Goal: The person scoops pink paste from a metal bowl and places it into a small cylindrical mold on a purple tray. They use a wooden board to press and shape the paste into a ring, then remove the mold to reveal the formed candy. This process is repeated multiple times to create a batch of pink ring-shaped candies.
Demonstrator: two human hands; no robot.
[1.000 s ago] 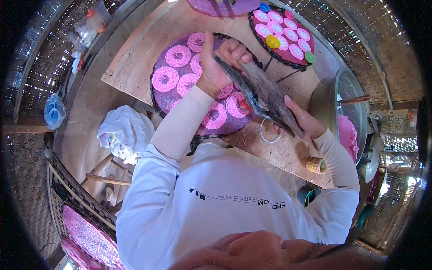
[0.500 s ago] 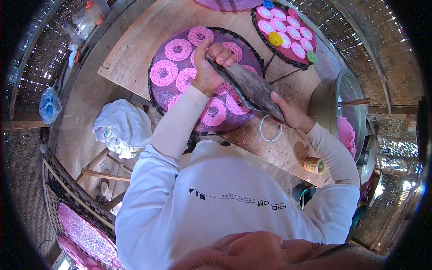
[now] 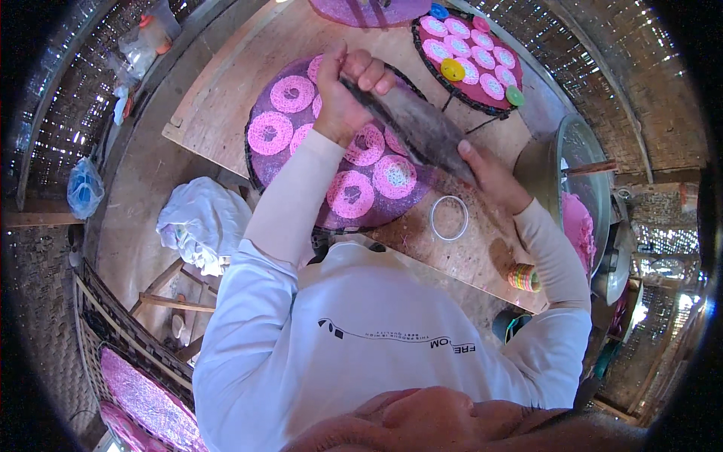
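Observation:
I hold a long, dark grey-brown, board-like tool slantwise between both hands. My left hand is closed round its far left end. At its near right end, my right hand grips it with the thumb on top. Below it lies a round tray with purple mesh and a dark rim, bearing several lacy pink rings. One pink disc near the tool's middle has a whitish centre. The tool and my left arm hide part of the tray.
On the wooden table are a thin pale hoop and a stack of coloured rings. A second round tray holds pink-and-white discs and coloured lids. At right, a large metal basin contains pink dough. A white cloth bundle is at left.
The tool and both my hands have shifted slightly up and left in view. The disc near the tool's middle now shows more fully, with its whitish centre. My grip is unchanged.

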